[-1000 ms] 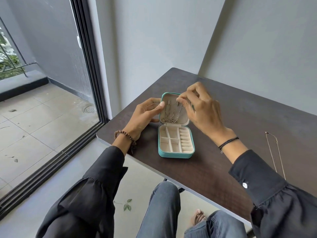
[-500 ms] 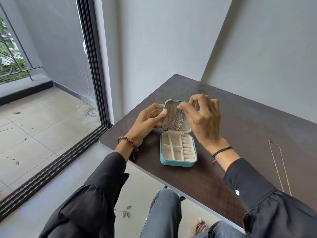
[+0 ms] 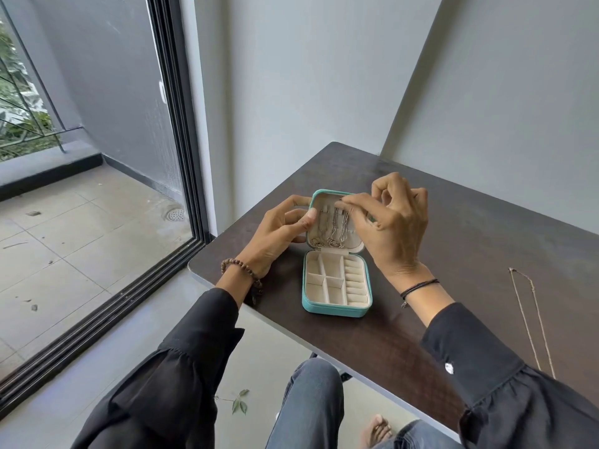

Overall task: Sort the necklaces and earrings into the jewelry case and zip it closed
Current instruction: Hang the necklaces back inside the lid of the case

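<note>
left grip (image 3: 278,233): curled, thumb forward | right grip (image 3: 389,222): fingertips pinching

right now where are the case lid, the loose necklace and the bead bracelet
case lid (image 3: 324,203), head view, bare lining near its top
loose necklace (image 3: 511,270), head view, top end of the chain
bead bracelet (image 3: 241,264), head view, beads on the left wrist

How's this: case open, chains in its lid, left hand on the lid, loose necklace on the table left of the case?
The head view shows the loose necklace on the table right of the case, not left. Open case, chains in its lid, left hand on the lid: correct.
</note>
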{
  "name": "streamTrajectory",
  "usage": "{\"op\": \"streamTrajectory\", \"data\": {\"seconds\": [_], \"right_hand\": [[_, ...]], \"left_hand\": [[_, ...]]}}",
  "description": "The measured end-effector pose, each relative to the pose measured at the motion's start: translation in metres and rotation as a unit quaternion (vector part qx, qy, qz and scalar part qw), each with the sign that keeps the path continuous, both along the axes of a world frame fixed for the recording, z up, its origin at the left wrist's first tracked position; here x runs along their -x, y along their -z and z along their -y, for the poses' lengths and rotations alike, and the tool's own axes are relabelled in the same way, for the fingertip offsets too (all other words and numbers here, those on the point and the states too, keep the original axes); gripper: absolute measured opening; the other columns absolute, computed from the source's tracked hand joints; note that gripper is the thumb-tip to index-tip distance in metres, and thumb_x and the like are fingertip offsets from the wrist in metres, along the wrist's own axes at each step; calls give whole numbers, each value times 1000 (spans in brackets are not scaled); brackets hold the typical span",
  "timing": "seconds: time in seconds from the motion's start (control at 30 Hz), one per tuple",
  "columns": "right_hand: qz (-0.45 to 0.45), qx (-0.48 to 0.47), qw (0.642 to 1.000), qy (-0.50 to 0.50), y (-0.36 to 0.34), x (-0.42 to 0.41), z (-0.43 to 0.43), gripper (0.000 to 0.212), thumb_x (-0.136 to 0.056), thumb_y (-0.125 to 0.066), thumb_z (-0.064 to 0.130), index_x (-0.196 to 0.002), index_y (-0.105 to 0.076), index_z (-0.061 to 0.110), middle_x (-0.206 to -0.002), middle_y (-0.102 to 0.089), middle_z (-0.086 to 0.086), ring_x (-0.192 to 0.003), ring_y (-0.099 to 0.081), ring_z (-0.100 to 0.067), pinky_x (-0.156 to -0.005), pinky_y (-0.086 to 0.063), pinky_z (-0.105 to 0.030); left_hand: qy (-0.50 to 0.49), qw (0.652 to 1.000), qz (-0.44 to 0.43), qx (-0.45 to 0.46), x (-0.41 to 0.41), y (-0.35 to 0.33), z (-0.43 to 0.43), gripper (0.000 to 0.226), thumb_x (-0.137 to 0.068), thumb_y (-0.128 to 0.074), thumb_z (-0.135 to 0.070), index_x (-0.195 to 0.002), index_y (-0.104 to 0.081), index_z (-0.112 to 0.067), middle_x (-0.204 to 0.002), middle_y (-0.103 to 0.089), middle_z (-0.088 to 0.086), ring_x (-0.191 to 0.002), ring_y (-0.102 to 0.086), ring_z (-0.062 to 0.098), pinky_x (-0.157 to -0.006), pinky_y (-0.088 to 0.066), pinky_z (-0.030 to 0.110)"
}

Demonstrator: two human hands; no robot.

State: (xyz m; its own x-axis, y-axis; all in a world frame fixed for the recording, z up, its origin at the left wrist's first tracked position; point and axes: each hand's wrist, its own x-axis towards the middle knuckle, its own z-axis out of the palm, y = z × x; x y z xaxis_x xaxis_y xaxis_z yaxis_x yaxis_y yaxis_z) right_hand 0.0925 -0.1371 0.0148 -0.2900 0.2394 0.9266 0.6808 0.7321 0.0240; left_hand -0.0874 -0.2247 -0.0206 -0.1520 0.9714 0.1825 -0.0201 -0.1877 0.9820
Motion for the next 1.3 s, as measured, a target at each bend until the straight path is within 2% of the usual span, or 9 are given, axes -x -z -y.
{"op": "streamTrajectory", "data": {"seconds": [0.13,0.3,0.53,0.73,0.87,0.97,1.3], "right_hand": [[27,19,999,-20,0,0,-2,17,-85,-82,40,-77,-78,25,-78,-54,0,-69,-50,-20,-65,-40,-39],[86,-34,996,-21,4,0,-4,24,-98,-71,30,-81,-75,13,-77,-56,-4,-67,-52,-24,-63,-38,-38],[133,-62,989,-14,4,-2,-4,25,-103,-64,25,-84,-73,10,-76,-54,-5,-66,-50,-24,-63,-35,-36],[149,16,986,-69,5,-9,0,14,-100,-62,12,-100,-75,7,-86,-58,-7,-75,-54,-25,-67,-40,-40],[150,48,985,-72,9,-17,2,25,-88,-60,-1,-108,-74,5,-91,-60,-9,-80,-56,-27,-68,-45,-43],[163,63,982,-72,9,-16,6,26,-86,-59,-1,-108,-73,6,-92,-59,-8,-82,-57,-28,-70,-44,-43],[155,89,983,-51,-1,-7,15,23,-84,-61,8,-104,-72,9,-95,-58,-7,-87,-56,-25,-74,-40,-37]], "left_hand": [[-2,1000,1,2,0,1,-1,17,-103,-58,-26,-117,-62,-17,-115,-73,16,-97,-68,16,-85,-55,33],[-3,1000,4,2,1,2,-2,16,-103,-58,-26,-117,-63,-19,-114,-74,15,-97,-69,16,-84,-56,32],[-3,1000,9,1,1,3,-3,21,-103,-58,-25,-120,-61,-13,-115,-73,17,-96,-69,18,-82,-57,30],[-18,1000,13,2,-1,2,-2,16,-103,-59,-27,-116,-63,-18,-106,-76,4,-94,-67,13,-81,-53,28],[-18,1000,16,2,-1,2,-3,18,-103,-58,-27,-117,-62,-16,-107,-76,4,-91,-67,11,-75,-52,20],[-17,1000,23,0,-1,2,-3,22,-103,-58,-25,-119,-61,-10,-106,-75,5,-90,-68,12,-73,-53,19],[-15,1000,23,-2,0,3,-3,21,-103,-58,-25,-119,-61,-11,-101,-74,1,-89,-67,12,-75,-53,20]]}}
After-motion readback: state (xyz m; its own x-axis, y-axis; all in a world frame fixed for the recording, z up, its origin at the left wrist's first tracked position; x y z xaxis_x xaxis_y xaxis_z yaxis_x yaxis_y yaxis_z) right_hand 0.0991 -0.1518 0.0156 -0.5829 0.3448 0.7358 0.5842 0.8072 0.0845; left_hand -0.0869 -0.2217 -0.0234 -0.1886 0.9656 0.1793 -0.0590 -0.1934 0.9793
